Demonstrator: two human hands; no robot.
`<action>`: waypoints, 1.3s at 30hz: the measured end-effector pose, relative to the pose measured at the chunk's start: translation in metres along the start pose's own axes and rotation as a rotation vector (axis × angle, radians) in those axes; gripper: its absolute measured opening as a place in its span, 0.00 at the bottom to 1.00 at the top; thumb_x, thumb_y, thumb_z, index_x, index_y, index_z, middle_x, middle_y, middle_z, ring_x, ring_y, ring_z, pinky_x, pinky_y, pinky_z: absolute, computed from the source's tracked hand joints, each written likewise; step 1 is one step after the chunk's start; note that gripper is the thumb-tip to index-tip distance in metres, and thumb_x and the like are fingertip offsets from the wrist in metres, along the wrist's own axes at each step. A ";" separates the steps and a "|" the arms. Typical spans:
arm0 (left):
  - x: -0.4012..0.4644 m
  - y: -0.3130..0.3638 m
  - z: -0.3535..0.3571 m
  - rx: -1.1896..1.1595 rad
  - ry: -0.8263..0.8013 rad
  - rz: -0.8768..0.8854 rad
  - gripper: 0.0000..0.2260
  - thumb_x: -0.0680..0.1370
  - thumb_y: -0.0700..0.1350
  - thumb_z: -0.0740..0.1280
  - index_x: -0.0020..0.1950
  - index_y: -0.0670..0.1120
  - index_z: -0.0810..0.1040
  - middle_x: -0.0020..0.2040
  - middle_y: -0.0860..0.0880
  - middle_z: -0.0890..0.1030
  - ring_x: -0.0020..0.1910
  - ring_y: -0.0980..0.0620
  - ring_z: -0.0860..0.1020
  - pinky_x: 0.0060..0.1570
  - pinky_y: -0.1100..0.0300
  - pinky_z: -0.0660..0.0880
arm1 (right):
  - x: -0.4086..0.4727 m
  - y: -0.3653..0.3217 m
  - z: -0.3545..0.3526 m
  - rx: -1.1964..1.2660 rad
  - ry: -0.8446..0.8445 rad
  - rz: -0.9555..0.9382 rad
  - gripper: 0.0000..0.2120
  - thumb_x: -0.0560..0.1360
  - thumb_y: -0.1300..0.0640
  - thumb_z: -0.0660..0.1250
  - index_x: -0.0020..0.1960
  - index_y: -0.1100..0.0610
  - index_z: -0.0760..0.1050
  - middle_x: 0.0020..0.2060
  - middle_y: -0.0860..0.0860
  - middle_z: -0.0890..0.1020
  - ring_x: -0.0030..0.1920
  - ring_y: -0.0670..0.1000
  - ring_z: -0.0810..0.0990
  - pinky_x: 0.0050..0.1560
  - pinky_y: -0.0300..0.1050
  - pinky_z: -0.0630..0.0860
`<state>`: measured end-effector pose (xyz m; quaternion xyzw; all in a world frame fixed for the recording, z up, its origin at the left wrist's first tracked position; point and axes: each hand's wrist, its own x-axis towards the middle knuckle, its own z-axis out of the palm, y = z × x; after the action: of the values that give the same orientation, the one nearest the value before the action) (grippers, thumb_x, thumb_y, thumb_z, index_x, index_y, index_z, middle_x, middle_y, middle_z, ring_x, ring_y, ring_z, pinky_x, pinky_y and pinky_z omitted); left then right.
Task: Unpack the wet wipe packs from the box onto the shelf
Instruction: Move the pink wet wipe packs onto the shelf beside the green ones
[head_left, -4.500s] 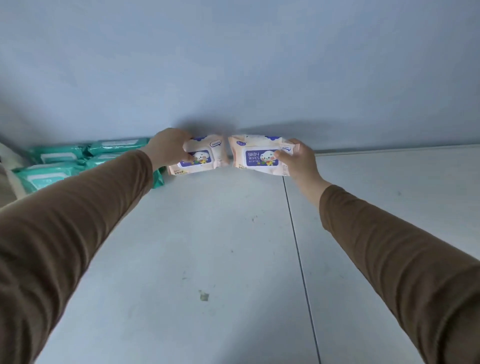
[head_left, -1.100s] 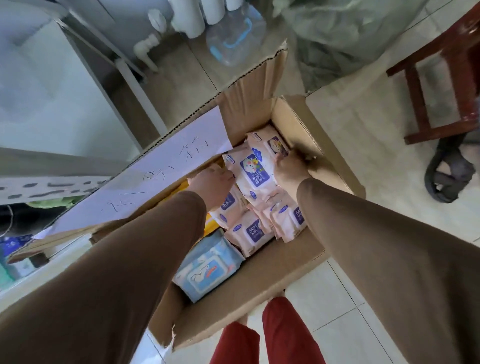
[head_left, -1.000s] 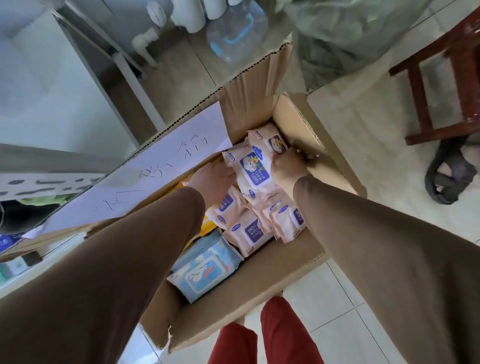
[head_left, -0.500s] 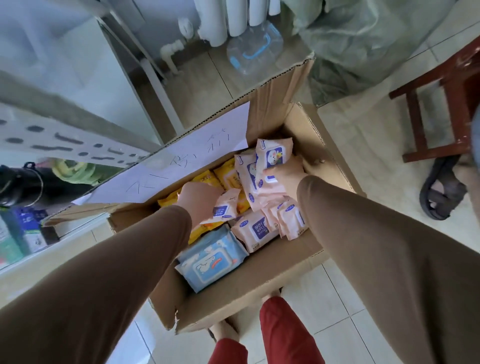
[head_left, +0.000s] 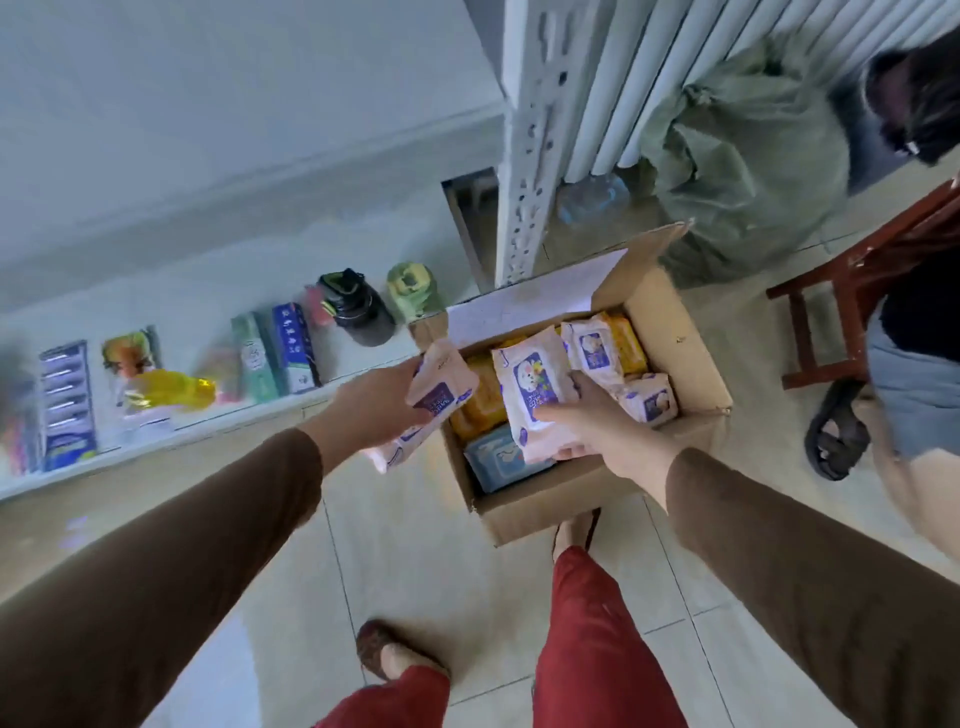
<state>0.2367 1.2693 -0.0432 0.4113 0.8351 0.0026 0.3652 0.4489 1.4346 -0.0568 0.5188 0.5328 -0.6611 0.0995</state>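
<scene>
An open cardboard box (head_left: 582, 491) stands on the tiled floor in front of me. My left hand (head_left: 371, 402) grips a pink wet wipe pack (head_left: 431, 400) lifted over the box's left edge. My right hand (head_left: 597, 423) holds a second pink wet wipe pack (head_left: 530, 400) above the box. Inside lie more pink packs (head_left: 647, 400), orange packs (head_left: 478, 405) and a blue pack (head_left: 498, 460). The white shelf (head_left: 208, 423) runs along the left.
The low shelf board holds toothpaste boxes (head_left: 283, 351), a dark bottle (head_left: 356, 309) and other goods. A perforated shelf post (head_left: 530, 140) rises behind the box. A red wooden chair (head_left: 852, 291), a green sack (head_left: 737, 156) and another person (head_left: 919, 364) stand at the right.
Both hands have risen out of the box, each with a pink pack. The view has lifted and swung left, bringing the lower shelf into sight.
</scene>
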 end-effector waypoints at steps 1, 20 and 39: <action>-0.030 -0.016 -0.013 -0.042 0.024 -0.005 0.25 0.72 0.53 0.70 0.67 0.53 0.67 0.49 0.49 0.81 0.41 0.47 0.78 0.36 0.57 0.73 | -0.025 -0.011 0.020 -0.034 -0.020 -0.034 0.22 0.72 0.59 0.74 0.62 0.49 0.68 0.53 0.46 0.75 0.47 0.53 0.80 0.32 0.44 0.80; -0.354 -0.341 -0.266 -0.617 0.607 -0.149 0.27 0.70 0.46 0.74 0.62 0.67 0.68 0.46 0.60 0.82 0.42 0.57 0.81 0.39 0.58 0.76 | -0.223 -0.280 0.367 0.011 -0.202 -0.678 0.11 0.70 0.59 0.75 0.52 0.56 0.81 0.48 0.55 0.87 0.44 0.53 0.85 0.46 0.46 0.76; -0.220 -0.624 -0.506 0.045 0.581 -0.425 0.16 0.71 0.53 0.74 0.46 0.47 0.71 0.41 0.47 0.78 0.38 0.45 0.75 0.37 0.53 0.74 | -0.043 -0.541 0.632 0.083 -0.251 -0.703 0.10 0.74 0.67 0.71 0.46 0.53 0.77 0.43 0.52 0.84 0.42 0.52 0.83 0.43 0.46 0.79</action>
<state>-0.4140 0.8547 0.2709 0.2185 0.9708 0.0251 0.0956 -0.2689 1.1290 0.2351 0.2227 0.6346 -0.7345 -0.0902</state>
